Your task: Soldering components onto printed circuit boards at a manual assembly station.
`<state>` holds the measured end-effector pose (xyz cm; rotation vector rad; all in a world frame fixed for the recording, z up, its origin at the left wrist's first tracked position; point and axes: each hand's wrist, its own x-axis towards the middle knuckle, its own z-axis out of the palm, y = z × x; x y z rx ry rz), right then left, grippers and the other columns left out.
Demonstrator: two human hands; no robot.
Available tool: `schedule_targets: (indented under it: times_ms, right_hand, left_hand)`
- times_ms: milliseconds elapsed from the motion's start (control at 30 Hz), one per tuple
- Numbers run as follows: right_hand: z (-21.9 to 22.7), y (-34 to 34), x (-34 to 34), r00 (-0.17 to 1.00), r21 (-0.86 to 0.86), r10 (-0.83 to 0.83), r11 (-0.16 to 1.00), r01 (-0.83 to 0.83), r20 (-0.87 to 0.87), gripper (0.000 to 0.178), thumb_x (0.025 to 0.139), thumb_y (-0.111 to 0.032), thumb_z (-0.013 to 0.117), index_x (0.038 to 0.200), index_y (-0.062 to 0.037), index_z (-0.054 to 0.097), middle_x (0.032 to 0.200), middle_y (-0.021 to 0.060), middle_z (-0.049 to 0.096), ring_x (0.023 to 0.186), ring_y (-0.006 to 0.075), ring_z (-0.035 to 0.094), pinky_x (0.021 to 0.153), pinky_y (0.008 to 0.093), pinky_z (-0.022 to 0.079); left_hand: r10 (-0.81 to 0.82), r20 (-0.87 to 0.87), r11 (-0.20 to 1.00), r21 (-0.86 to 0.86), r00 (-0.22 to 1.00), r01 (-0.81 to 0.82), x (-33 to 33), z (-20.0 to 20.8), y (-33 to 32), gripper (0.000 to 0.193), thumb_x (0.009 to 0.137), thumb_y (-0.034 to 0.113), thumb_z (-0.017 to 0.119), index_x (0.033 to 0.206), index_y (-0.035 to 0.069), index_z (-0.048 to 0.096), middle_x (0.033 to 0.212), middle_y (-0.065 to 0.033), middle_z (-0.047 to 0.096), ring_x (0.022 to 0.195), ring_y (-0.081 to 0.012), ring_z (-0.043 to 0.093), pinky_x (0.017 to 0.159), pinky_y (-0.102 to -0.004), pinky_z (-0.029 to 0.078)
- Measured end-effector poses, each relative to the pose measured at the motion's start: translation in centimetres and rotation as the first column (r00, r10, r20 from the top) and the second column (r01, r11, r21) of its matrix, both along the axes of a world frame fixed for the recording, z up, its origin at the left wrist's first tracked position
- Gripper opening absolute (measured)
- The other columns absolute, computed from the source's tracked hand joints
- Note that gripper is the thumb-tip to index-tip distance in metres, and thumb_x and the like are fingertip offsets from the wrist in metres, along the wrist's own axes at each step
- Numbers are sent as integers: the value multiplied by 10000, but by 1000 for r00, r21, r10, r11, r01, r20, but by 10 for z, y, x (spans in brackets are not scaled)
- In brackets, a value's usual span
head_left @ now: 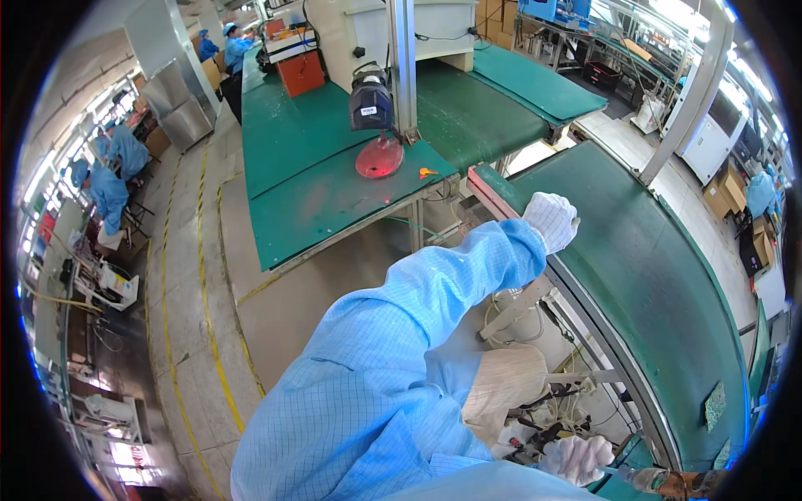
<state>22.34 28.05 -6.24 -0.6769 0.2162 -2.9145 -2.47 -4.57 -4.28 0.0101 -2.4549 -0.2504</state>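
My left hand (552, 222), in a white glove, is held over the near end of a green conveyor belt (635, 242), beside its metal side rail. Its fingers are curled together, and whatever may be inside them is hidden. My right hand (576, 460), gloved too, is low at the lower right, by the belt's frame. Its fingers are bent closed near a thin pale piece that leads toward a brownish object (660, 482) at the picture's rim; I cannot make out what it is. A speckled green circuit board (714, 406) lies on the belt's right part.
A green-topped bench (317, 213) carries a black scanner (370, 104) shining red onto a round disc (380, 159). A metal post (403, 67) rises there. Cables (543, 422) tangle under the belt. Yellow lines (205, 284) mark the floor. Co-workers in blue (107, 196) sit at left.
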Motion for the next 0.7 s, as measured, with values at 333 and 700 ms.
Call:
schedule_targets:
  times_ms: [333,700]
  right_hand:
    - [14,-10,14,943,-554,99,826,99,317,229,839,-202,698,953,-107,524,861,62,534,693,181,517,567,312,432]
    - [-4,4,2,971,-74,204,978,-196,123,131,869,-150,668,858,-74,561,798,59,553,482,130,473,415,259,391]
  left_hand:
    - [9,27,1000,0,1000,-9,-2,-1,0,241,833,335,609,738,133,701,740,-77,667,767,-250,657,706,-400,496]
    - [2,26,1000,0,1000,-2,1,1,1,244,837,336,601,748,132,701,747,-80,669,769,-253,655,704,-406,491]
